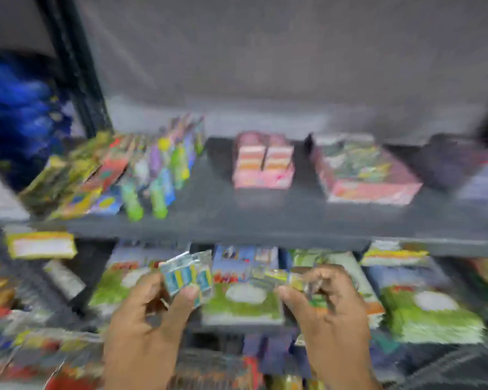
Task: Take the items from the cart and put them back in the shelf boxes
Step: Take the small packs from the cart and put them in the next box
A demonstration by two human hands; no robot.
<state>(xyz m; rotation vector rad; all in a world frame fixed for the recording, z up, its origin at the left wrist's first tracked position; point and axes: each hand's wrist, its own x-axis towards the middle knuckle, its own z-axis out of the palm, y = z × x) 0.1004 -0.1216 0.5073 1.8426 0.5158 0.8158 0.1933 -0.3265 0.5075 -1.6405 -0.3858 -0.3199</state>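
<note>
Grey metal shelving (pixel 265 220) fills the view, and heavy motion blur smears everything on it, so no print or label can be read. Low in the frame, the person's left hand (pixel 141 311) pinches a clear packet with blue and yellow stripes (pixel 188 273) between thumb and fingers, just below the front edge of the upper shelf. The right hand (pixel 330 308) is curled around a small clear wrapper with yellow-green in it (pixel 282 275); what that wrapper holds cannot be made out. Both hands are cut off at the wrist by the bottom edge. Behind them, on the lower shelf, lie green and white boxes (pixel 243 302), partly hidden by the fingers. On the upper shelf a row of coloured packets (pixel 152 175) stands toward the left end, a pink box (pixel 264 161) sits near the middle, and a wider pink box (pixel 366 175) lies toward the right end. A blue mass (pixel 20 114) at the far left is too blurred to identify. No cart can be recognised.
</note>
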